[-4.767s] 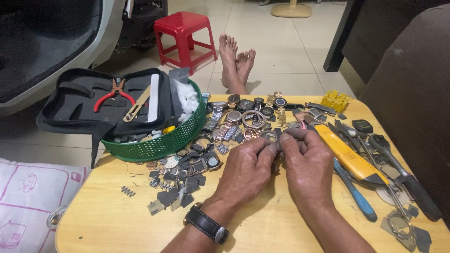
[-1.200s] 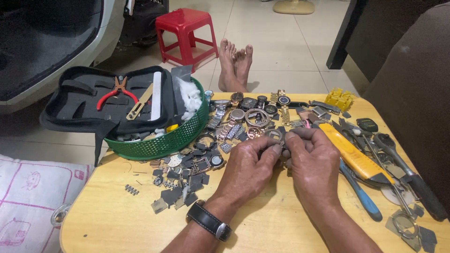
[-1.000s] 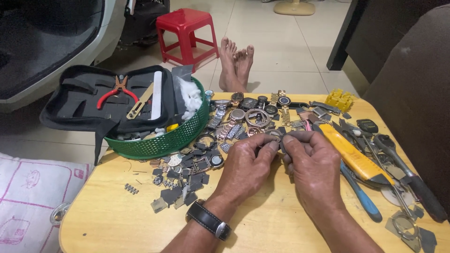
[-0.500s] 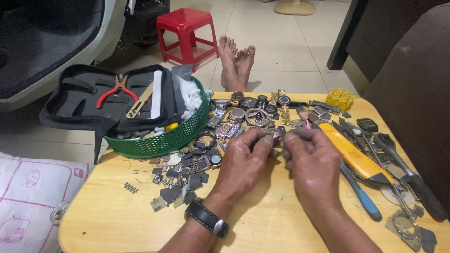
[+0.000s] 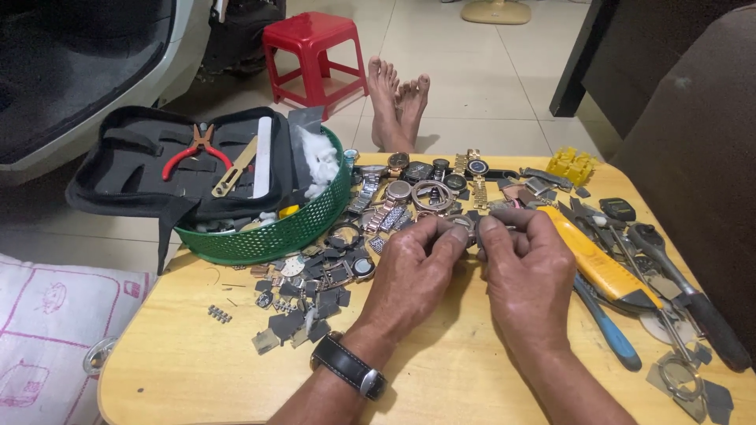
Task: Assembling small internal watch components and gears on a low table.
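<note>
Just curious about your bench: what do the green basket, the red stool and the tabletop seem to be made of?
Green basket: looks like moulded plastic, with a uniform perforated wall. Red stool: likely glossy plastic, one-piece shape. Tabletop: pale yellowish wood or laminate, smooth and matte; which one is unclear.

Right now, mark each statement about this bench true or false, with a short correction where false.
1. Both hands pinch one small metal watch part between their fingers. True.
2. The left hand has a bare wrist. False: it wears a black-strapped wristwatch.
3. The green basket sits on the floor. False: it rests on the wooden table.
4. Red-handled pliers lie in the open black tool case. True.
5. The right hand grips the yellow-handled tool. False: that tool lies on the table beside it.
</note>
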